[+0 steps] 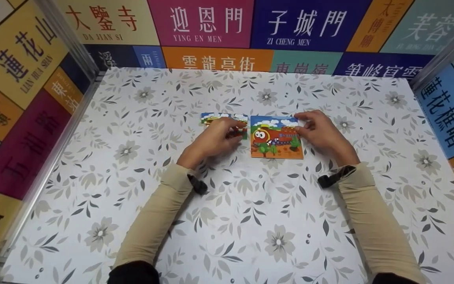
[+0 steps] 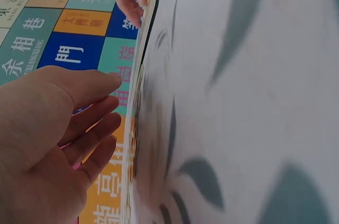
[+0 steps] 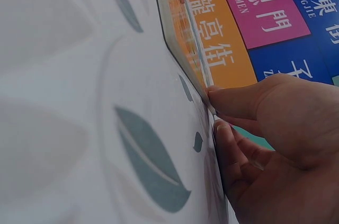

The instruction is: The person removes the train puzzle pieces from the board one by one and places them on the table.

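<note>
A square picture board (image 1: 276, 148) with a cartoon train lies flat on the table. My right hand (image 1: 321, 132) is at its upper right corner, fingers bent, index fingertip and thumb on the board's edge. The right wrist view shows the right thumb (image 3: 235, 100) against the side of the board (image 3: 183, 49). Left of the board lie several colourful picture pieces (image 1: 212, 116), partly hidden under my left hand (image 1: 219, 138). In the left wrist view the left hand's fingers (image 2: 92, 128) are loosely bent, holding nothing, beside the thin edges of the pieces (image 2: 134, 144).
The table (image 1: 227, 221) has a white cover with grey flowers and leaves. Panels with large coloured name blocks (image 1: 203, 23) stand along its back and both sides. A black strap (image 1: 197, 184) sits at the left cuff, another strap (image 1: 331, 179) at the right.
</note>
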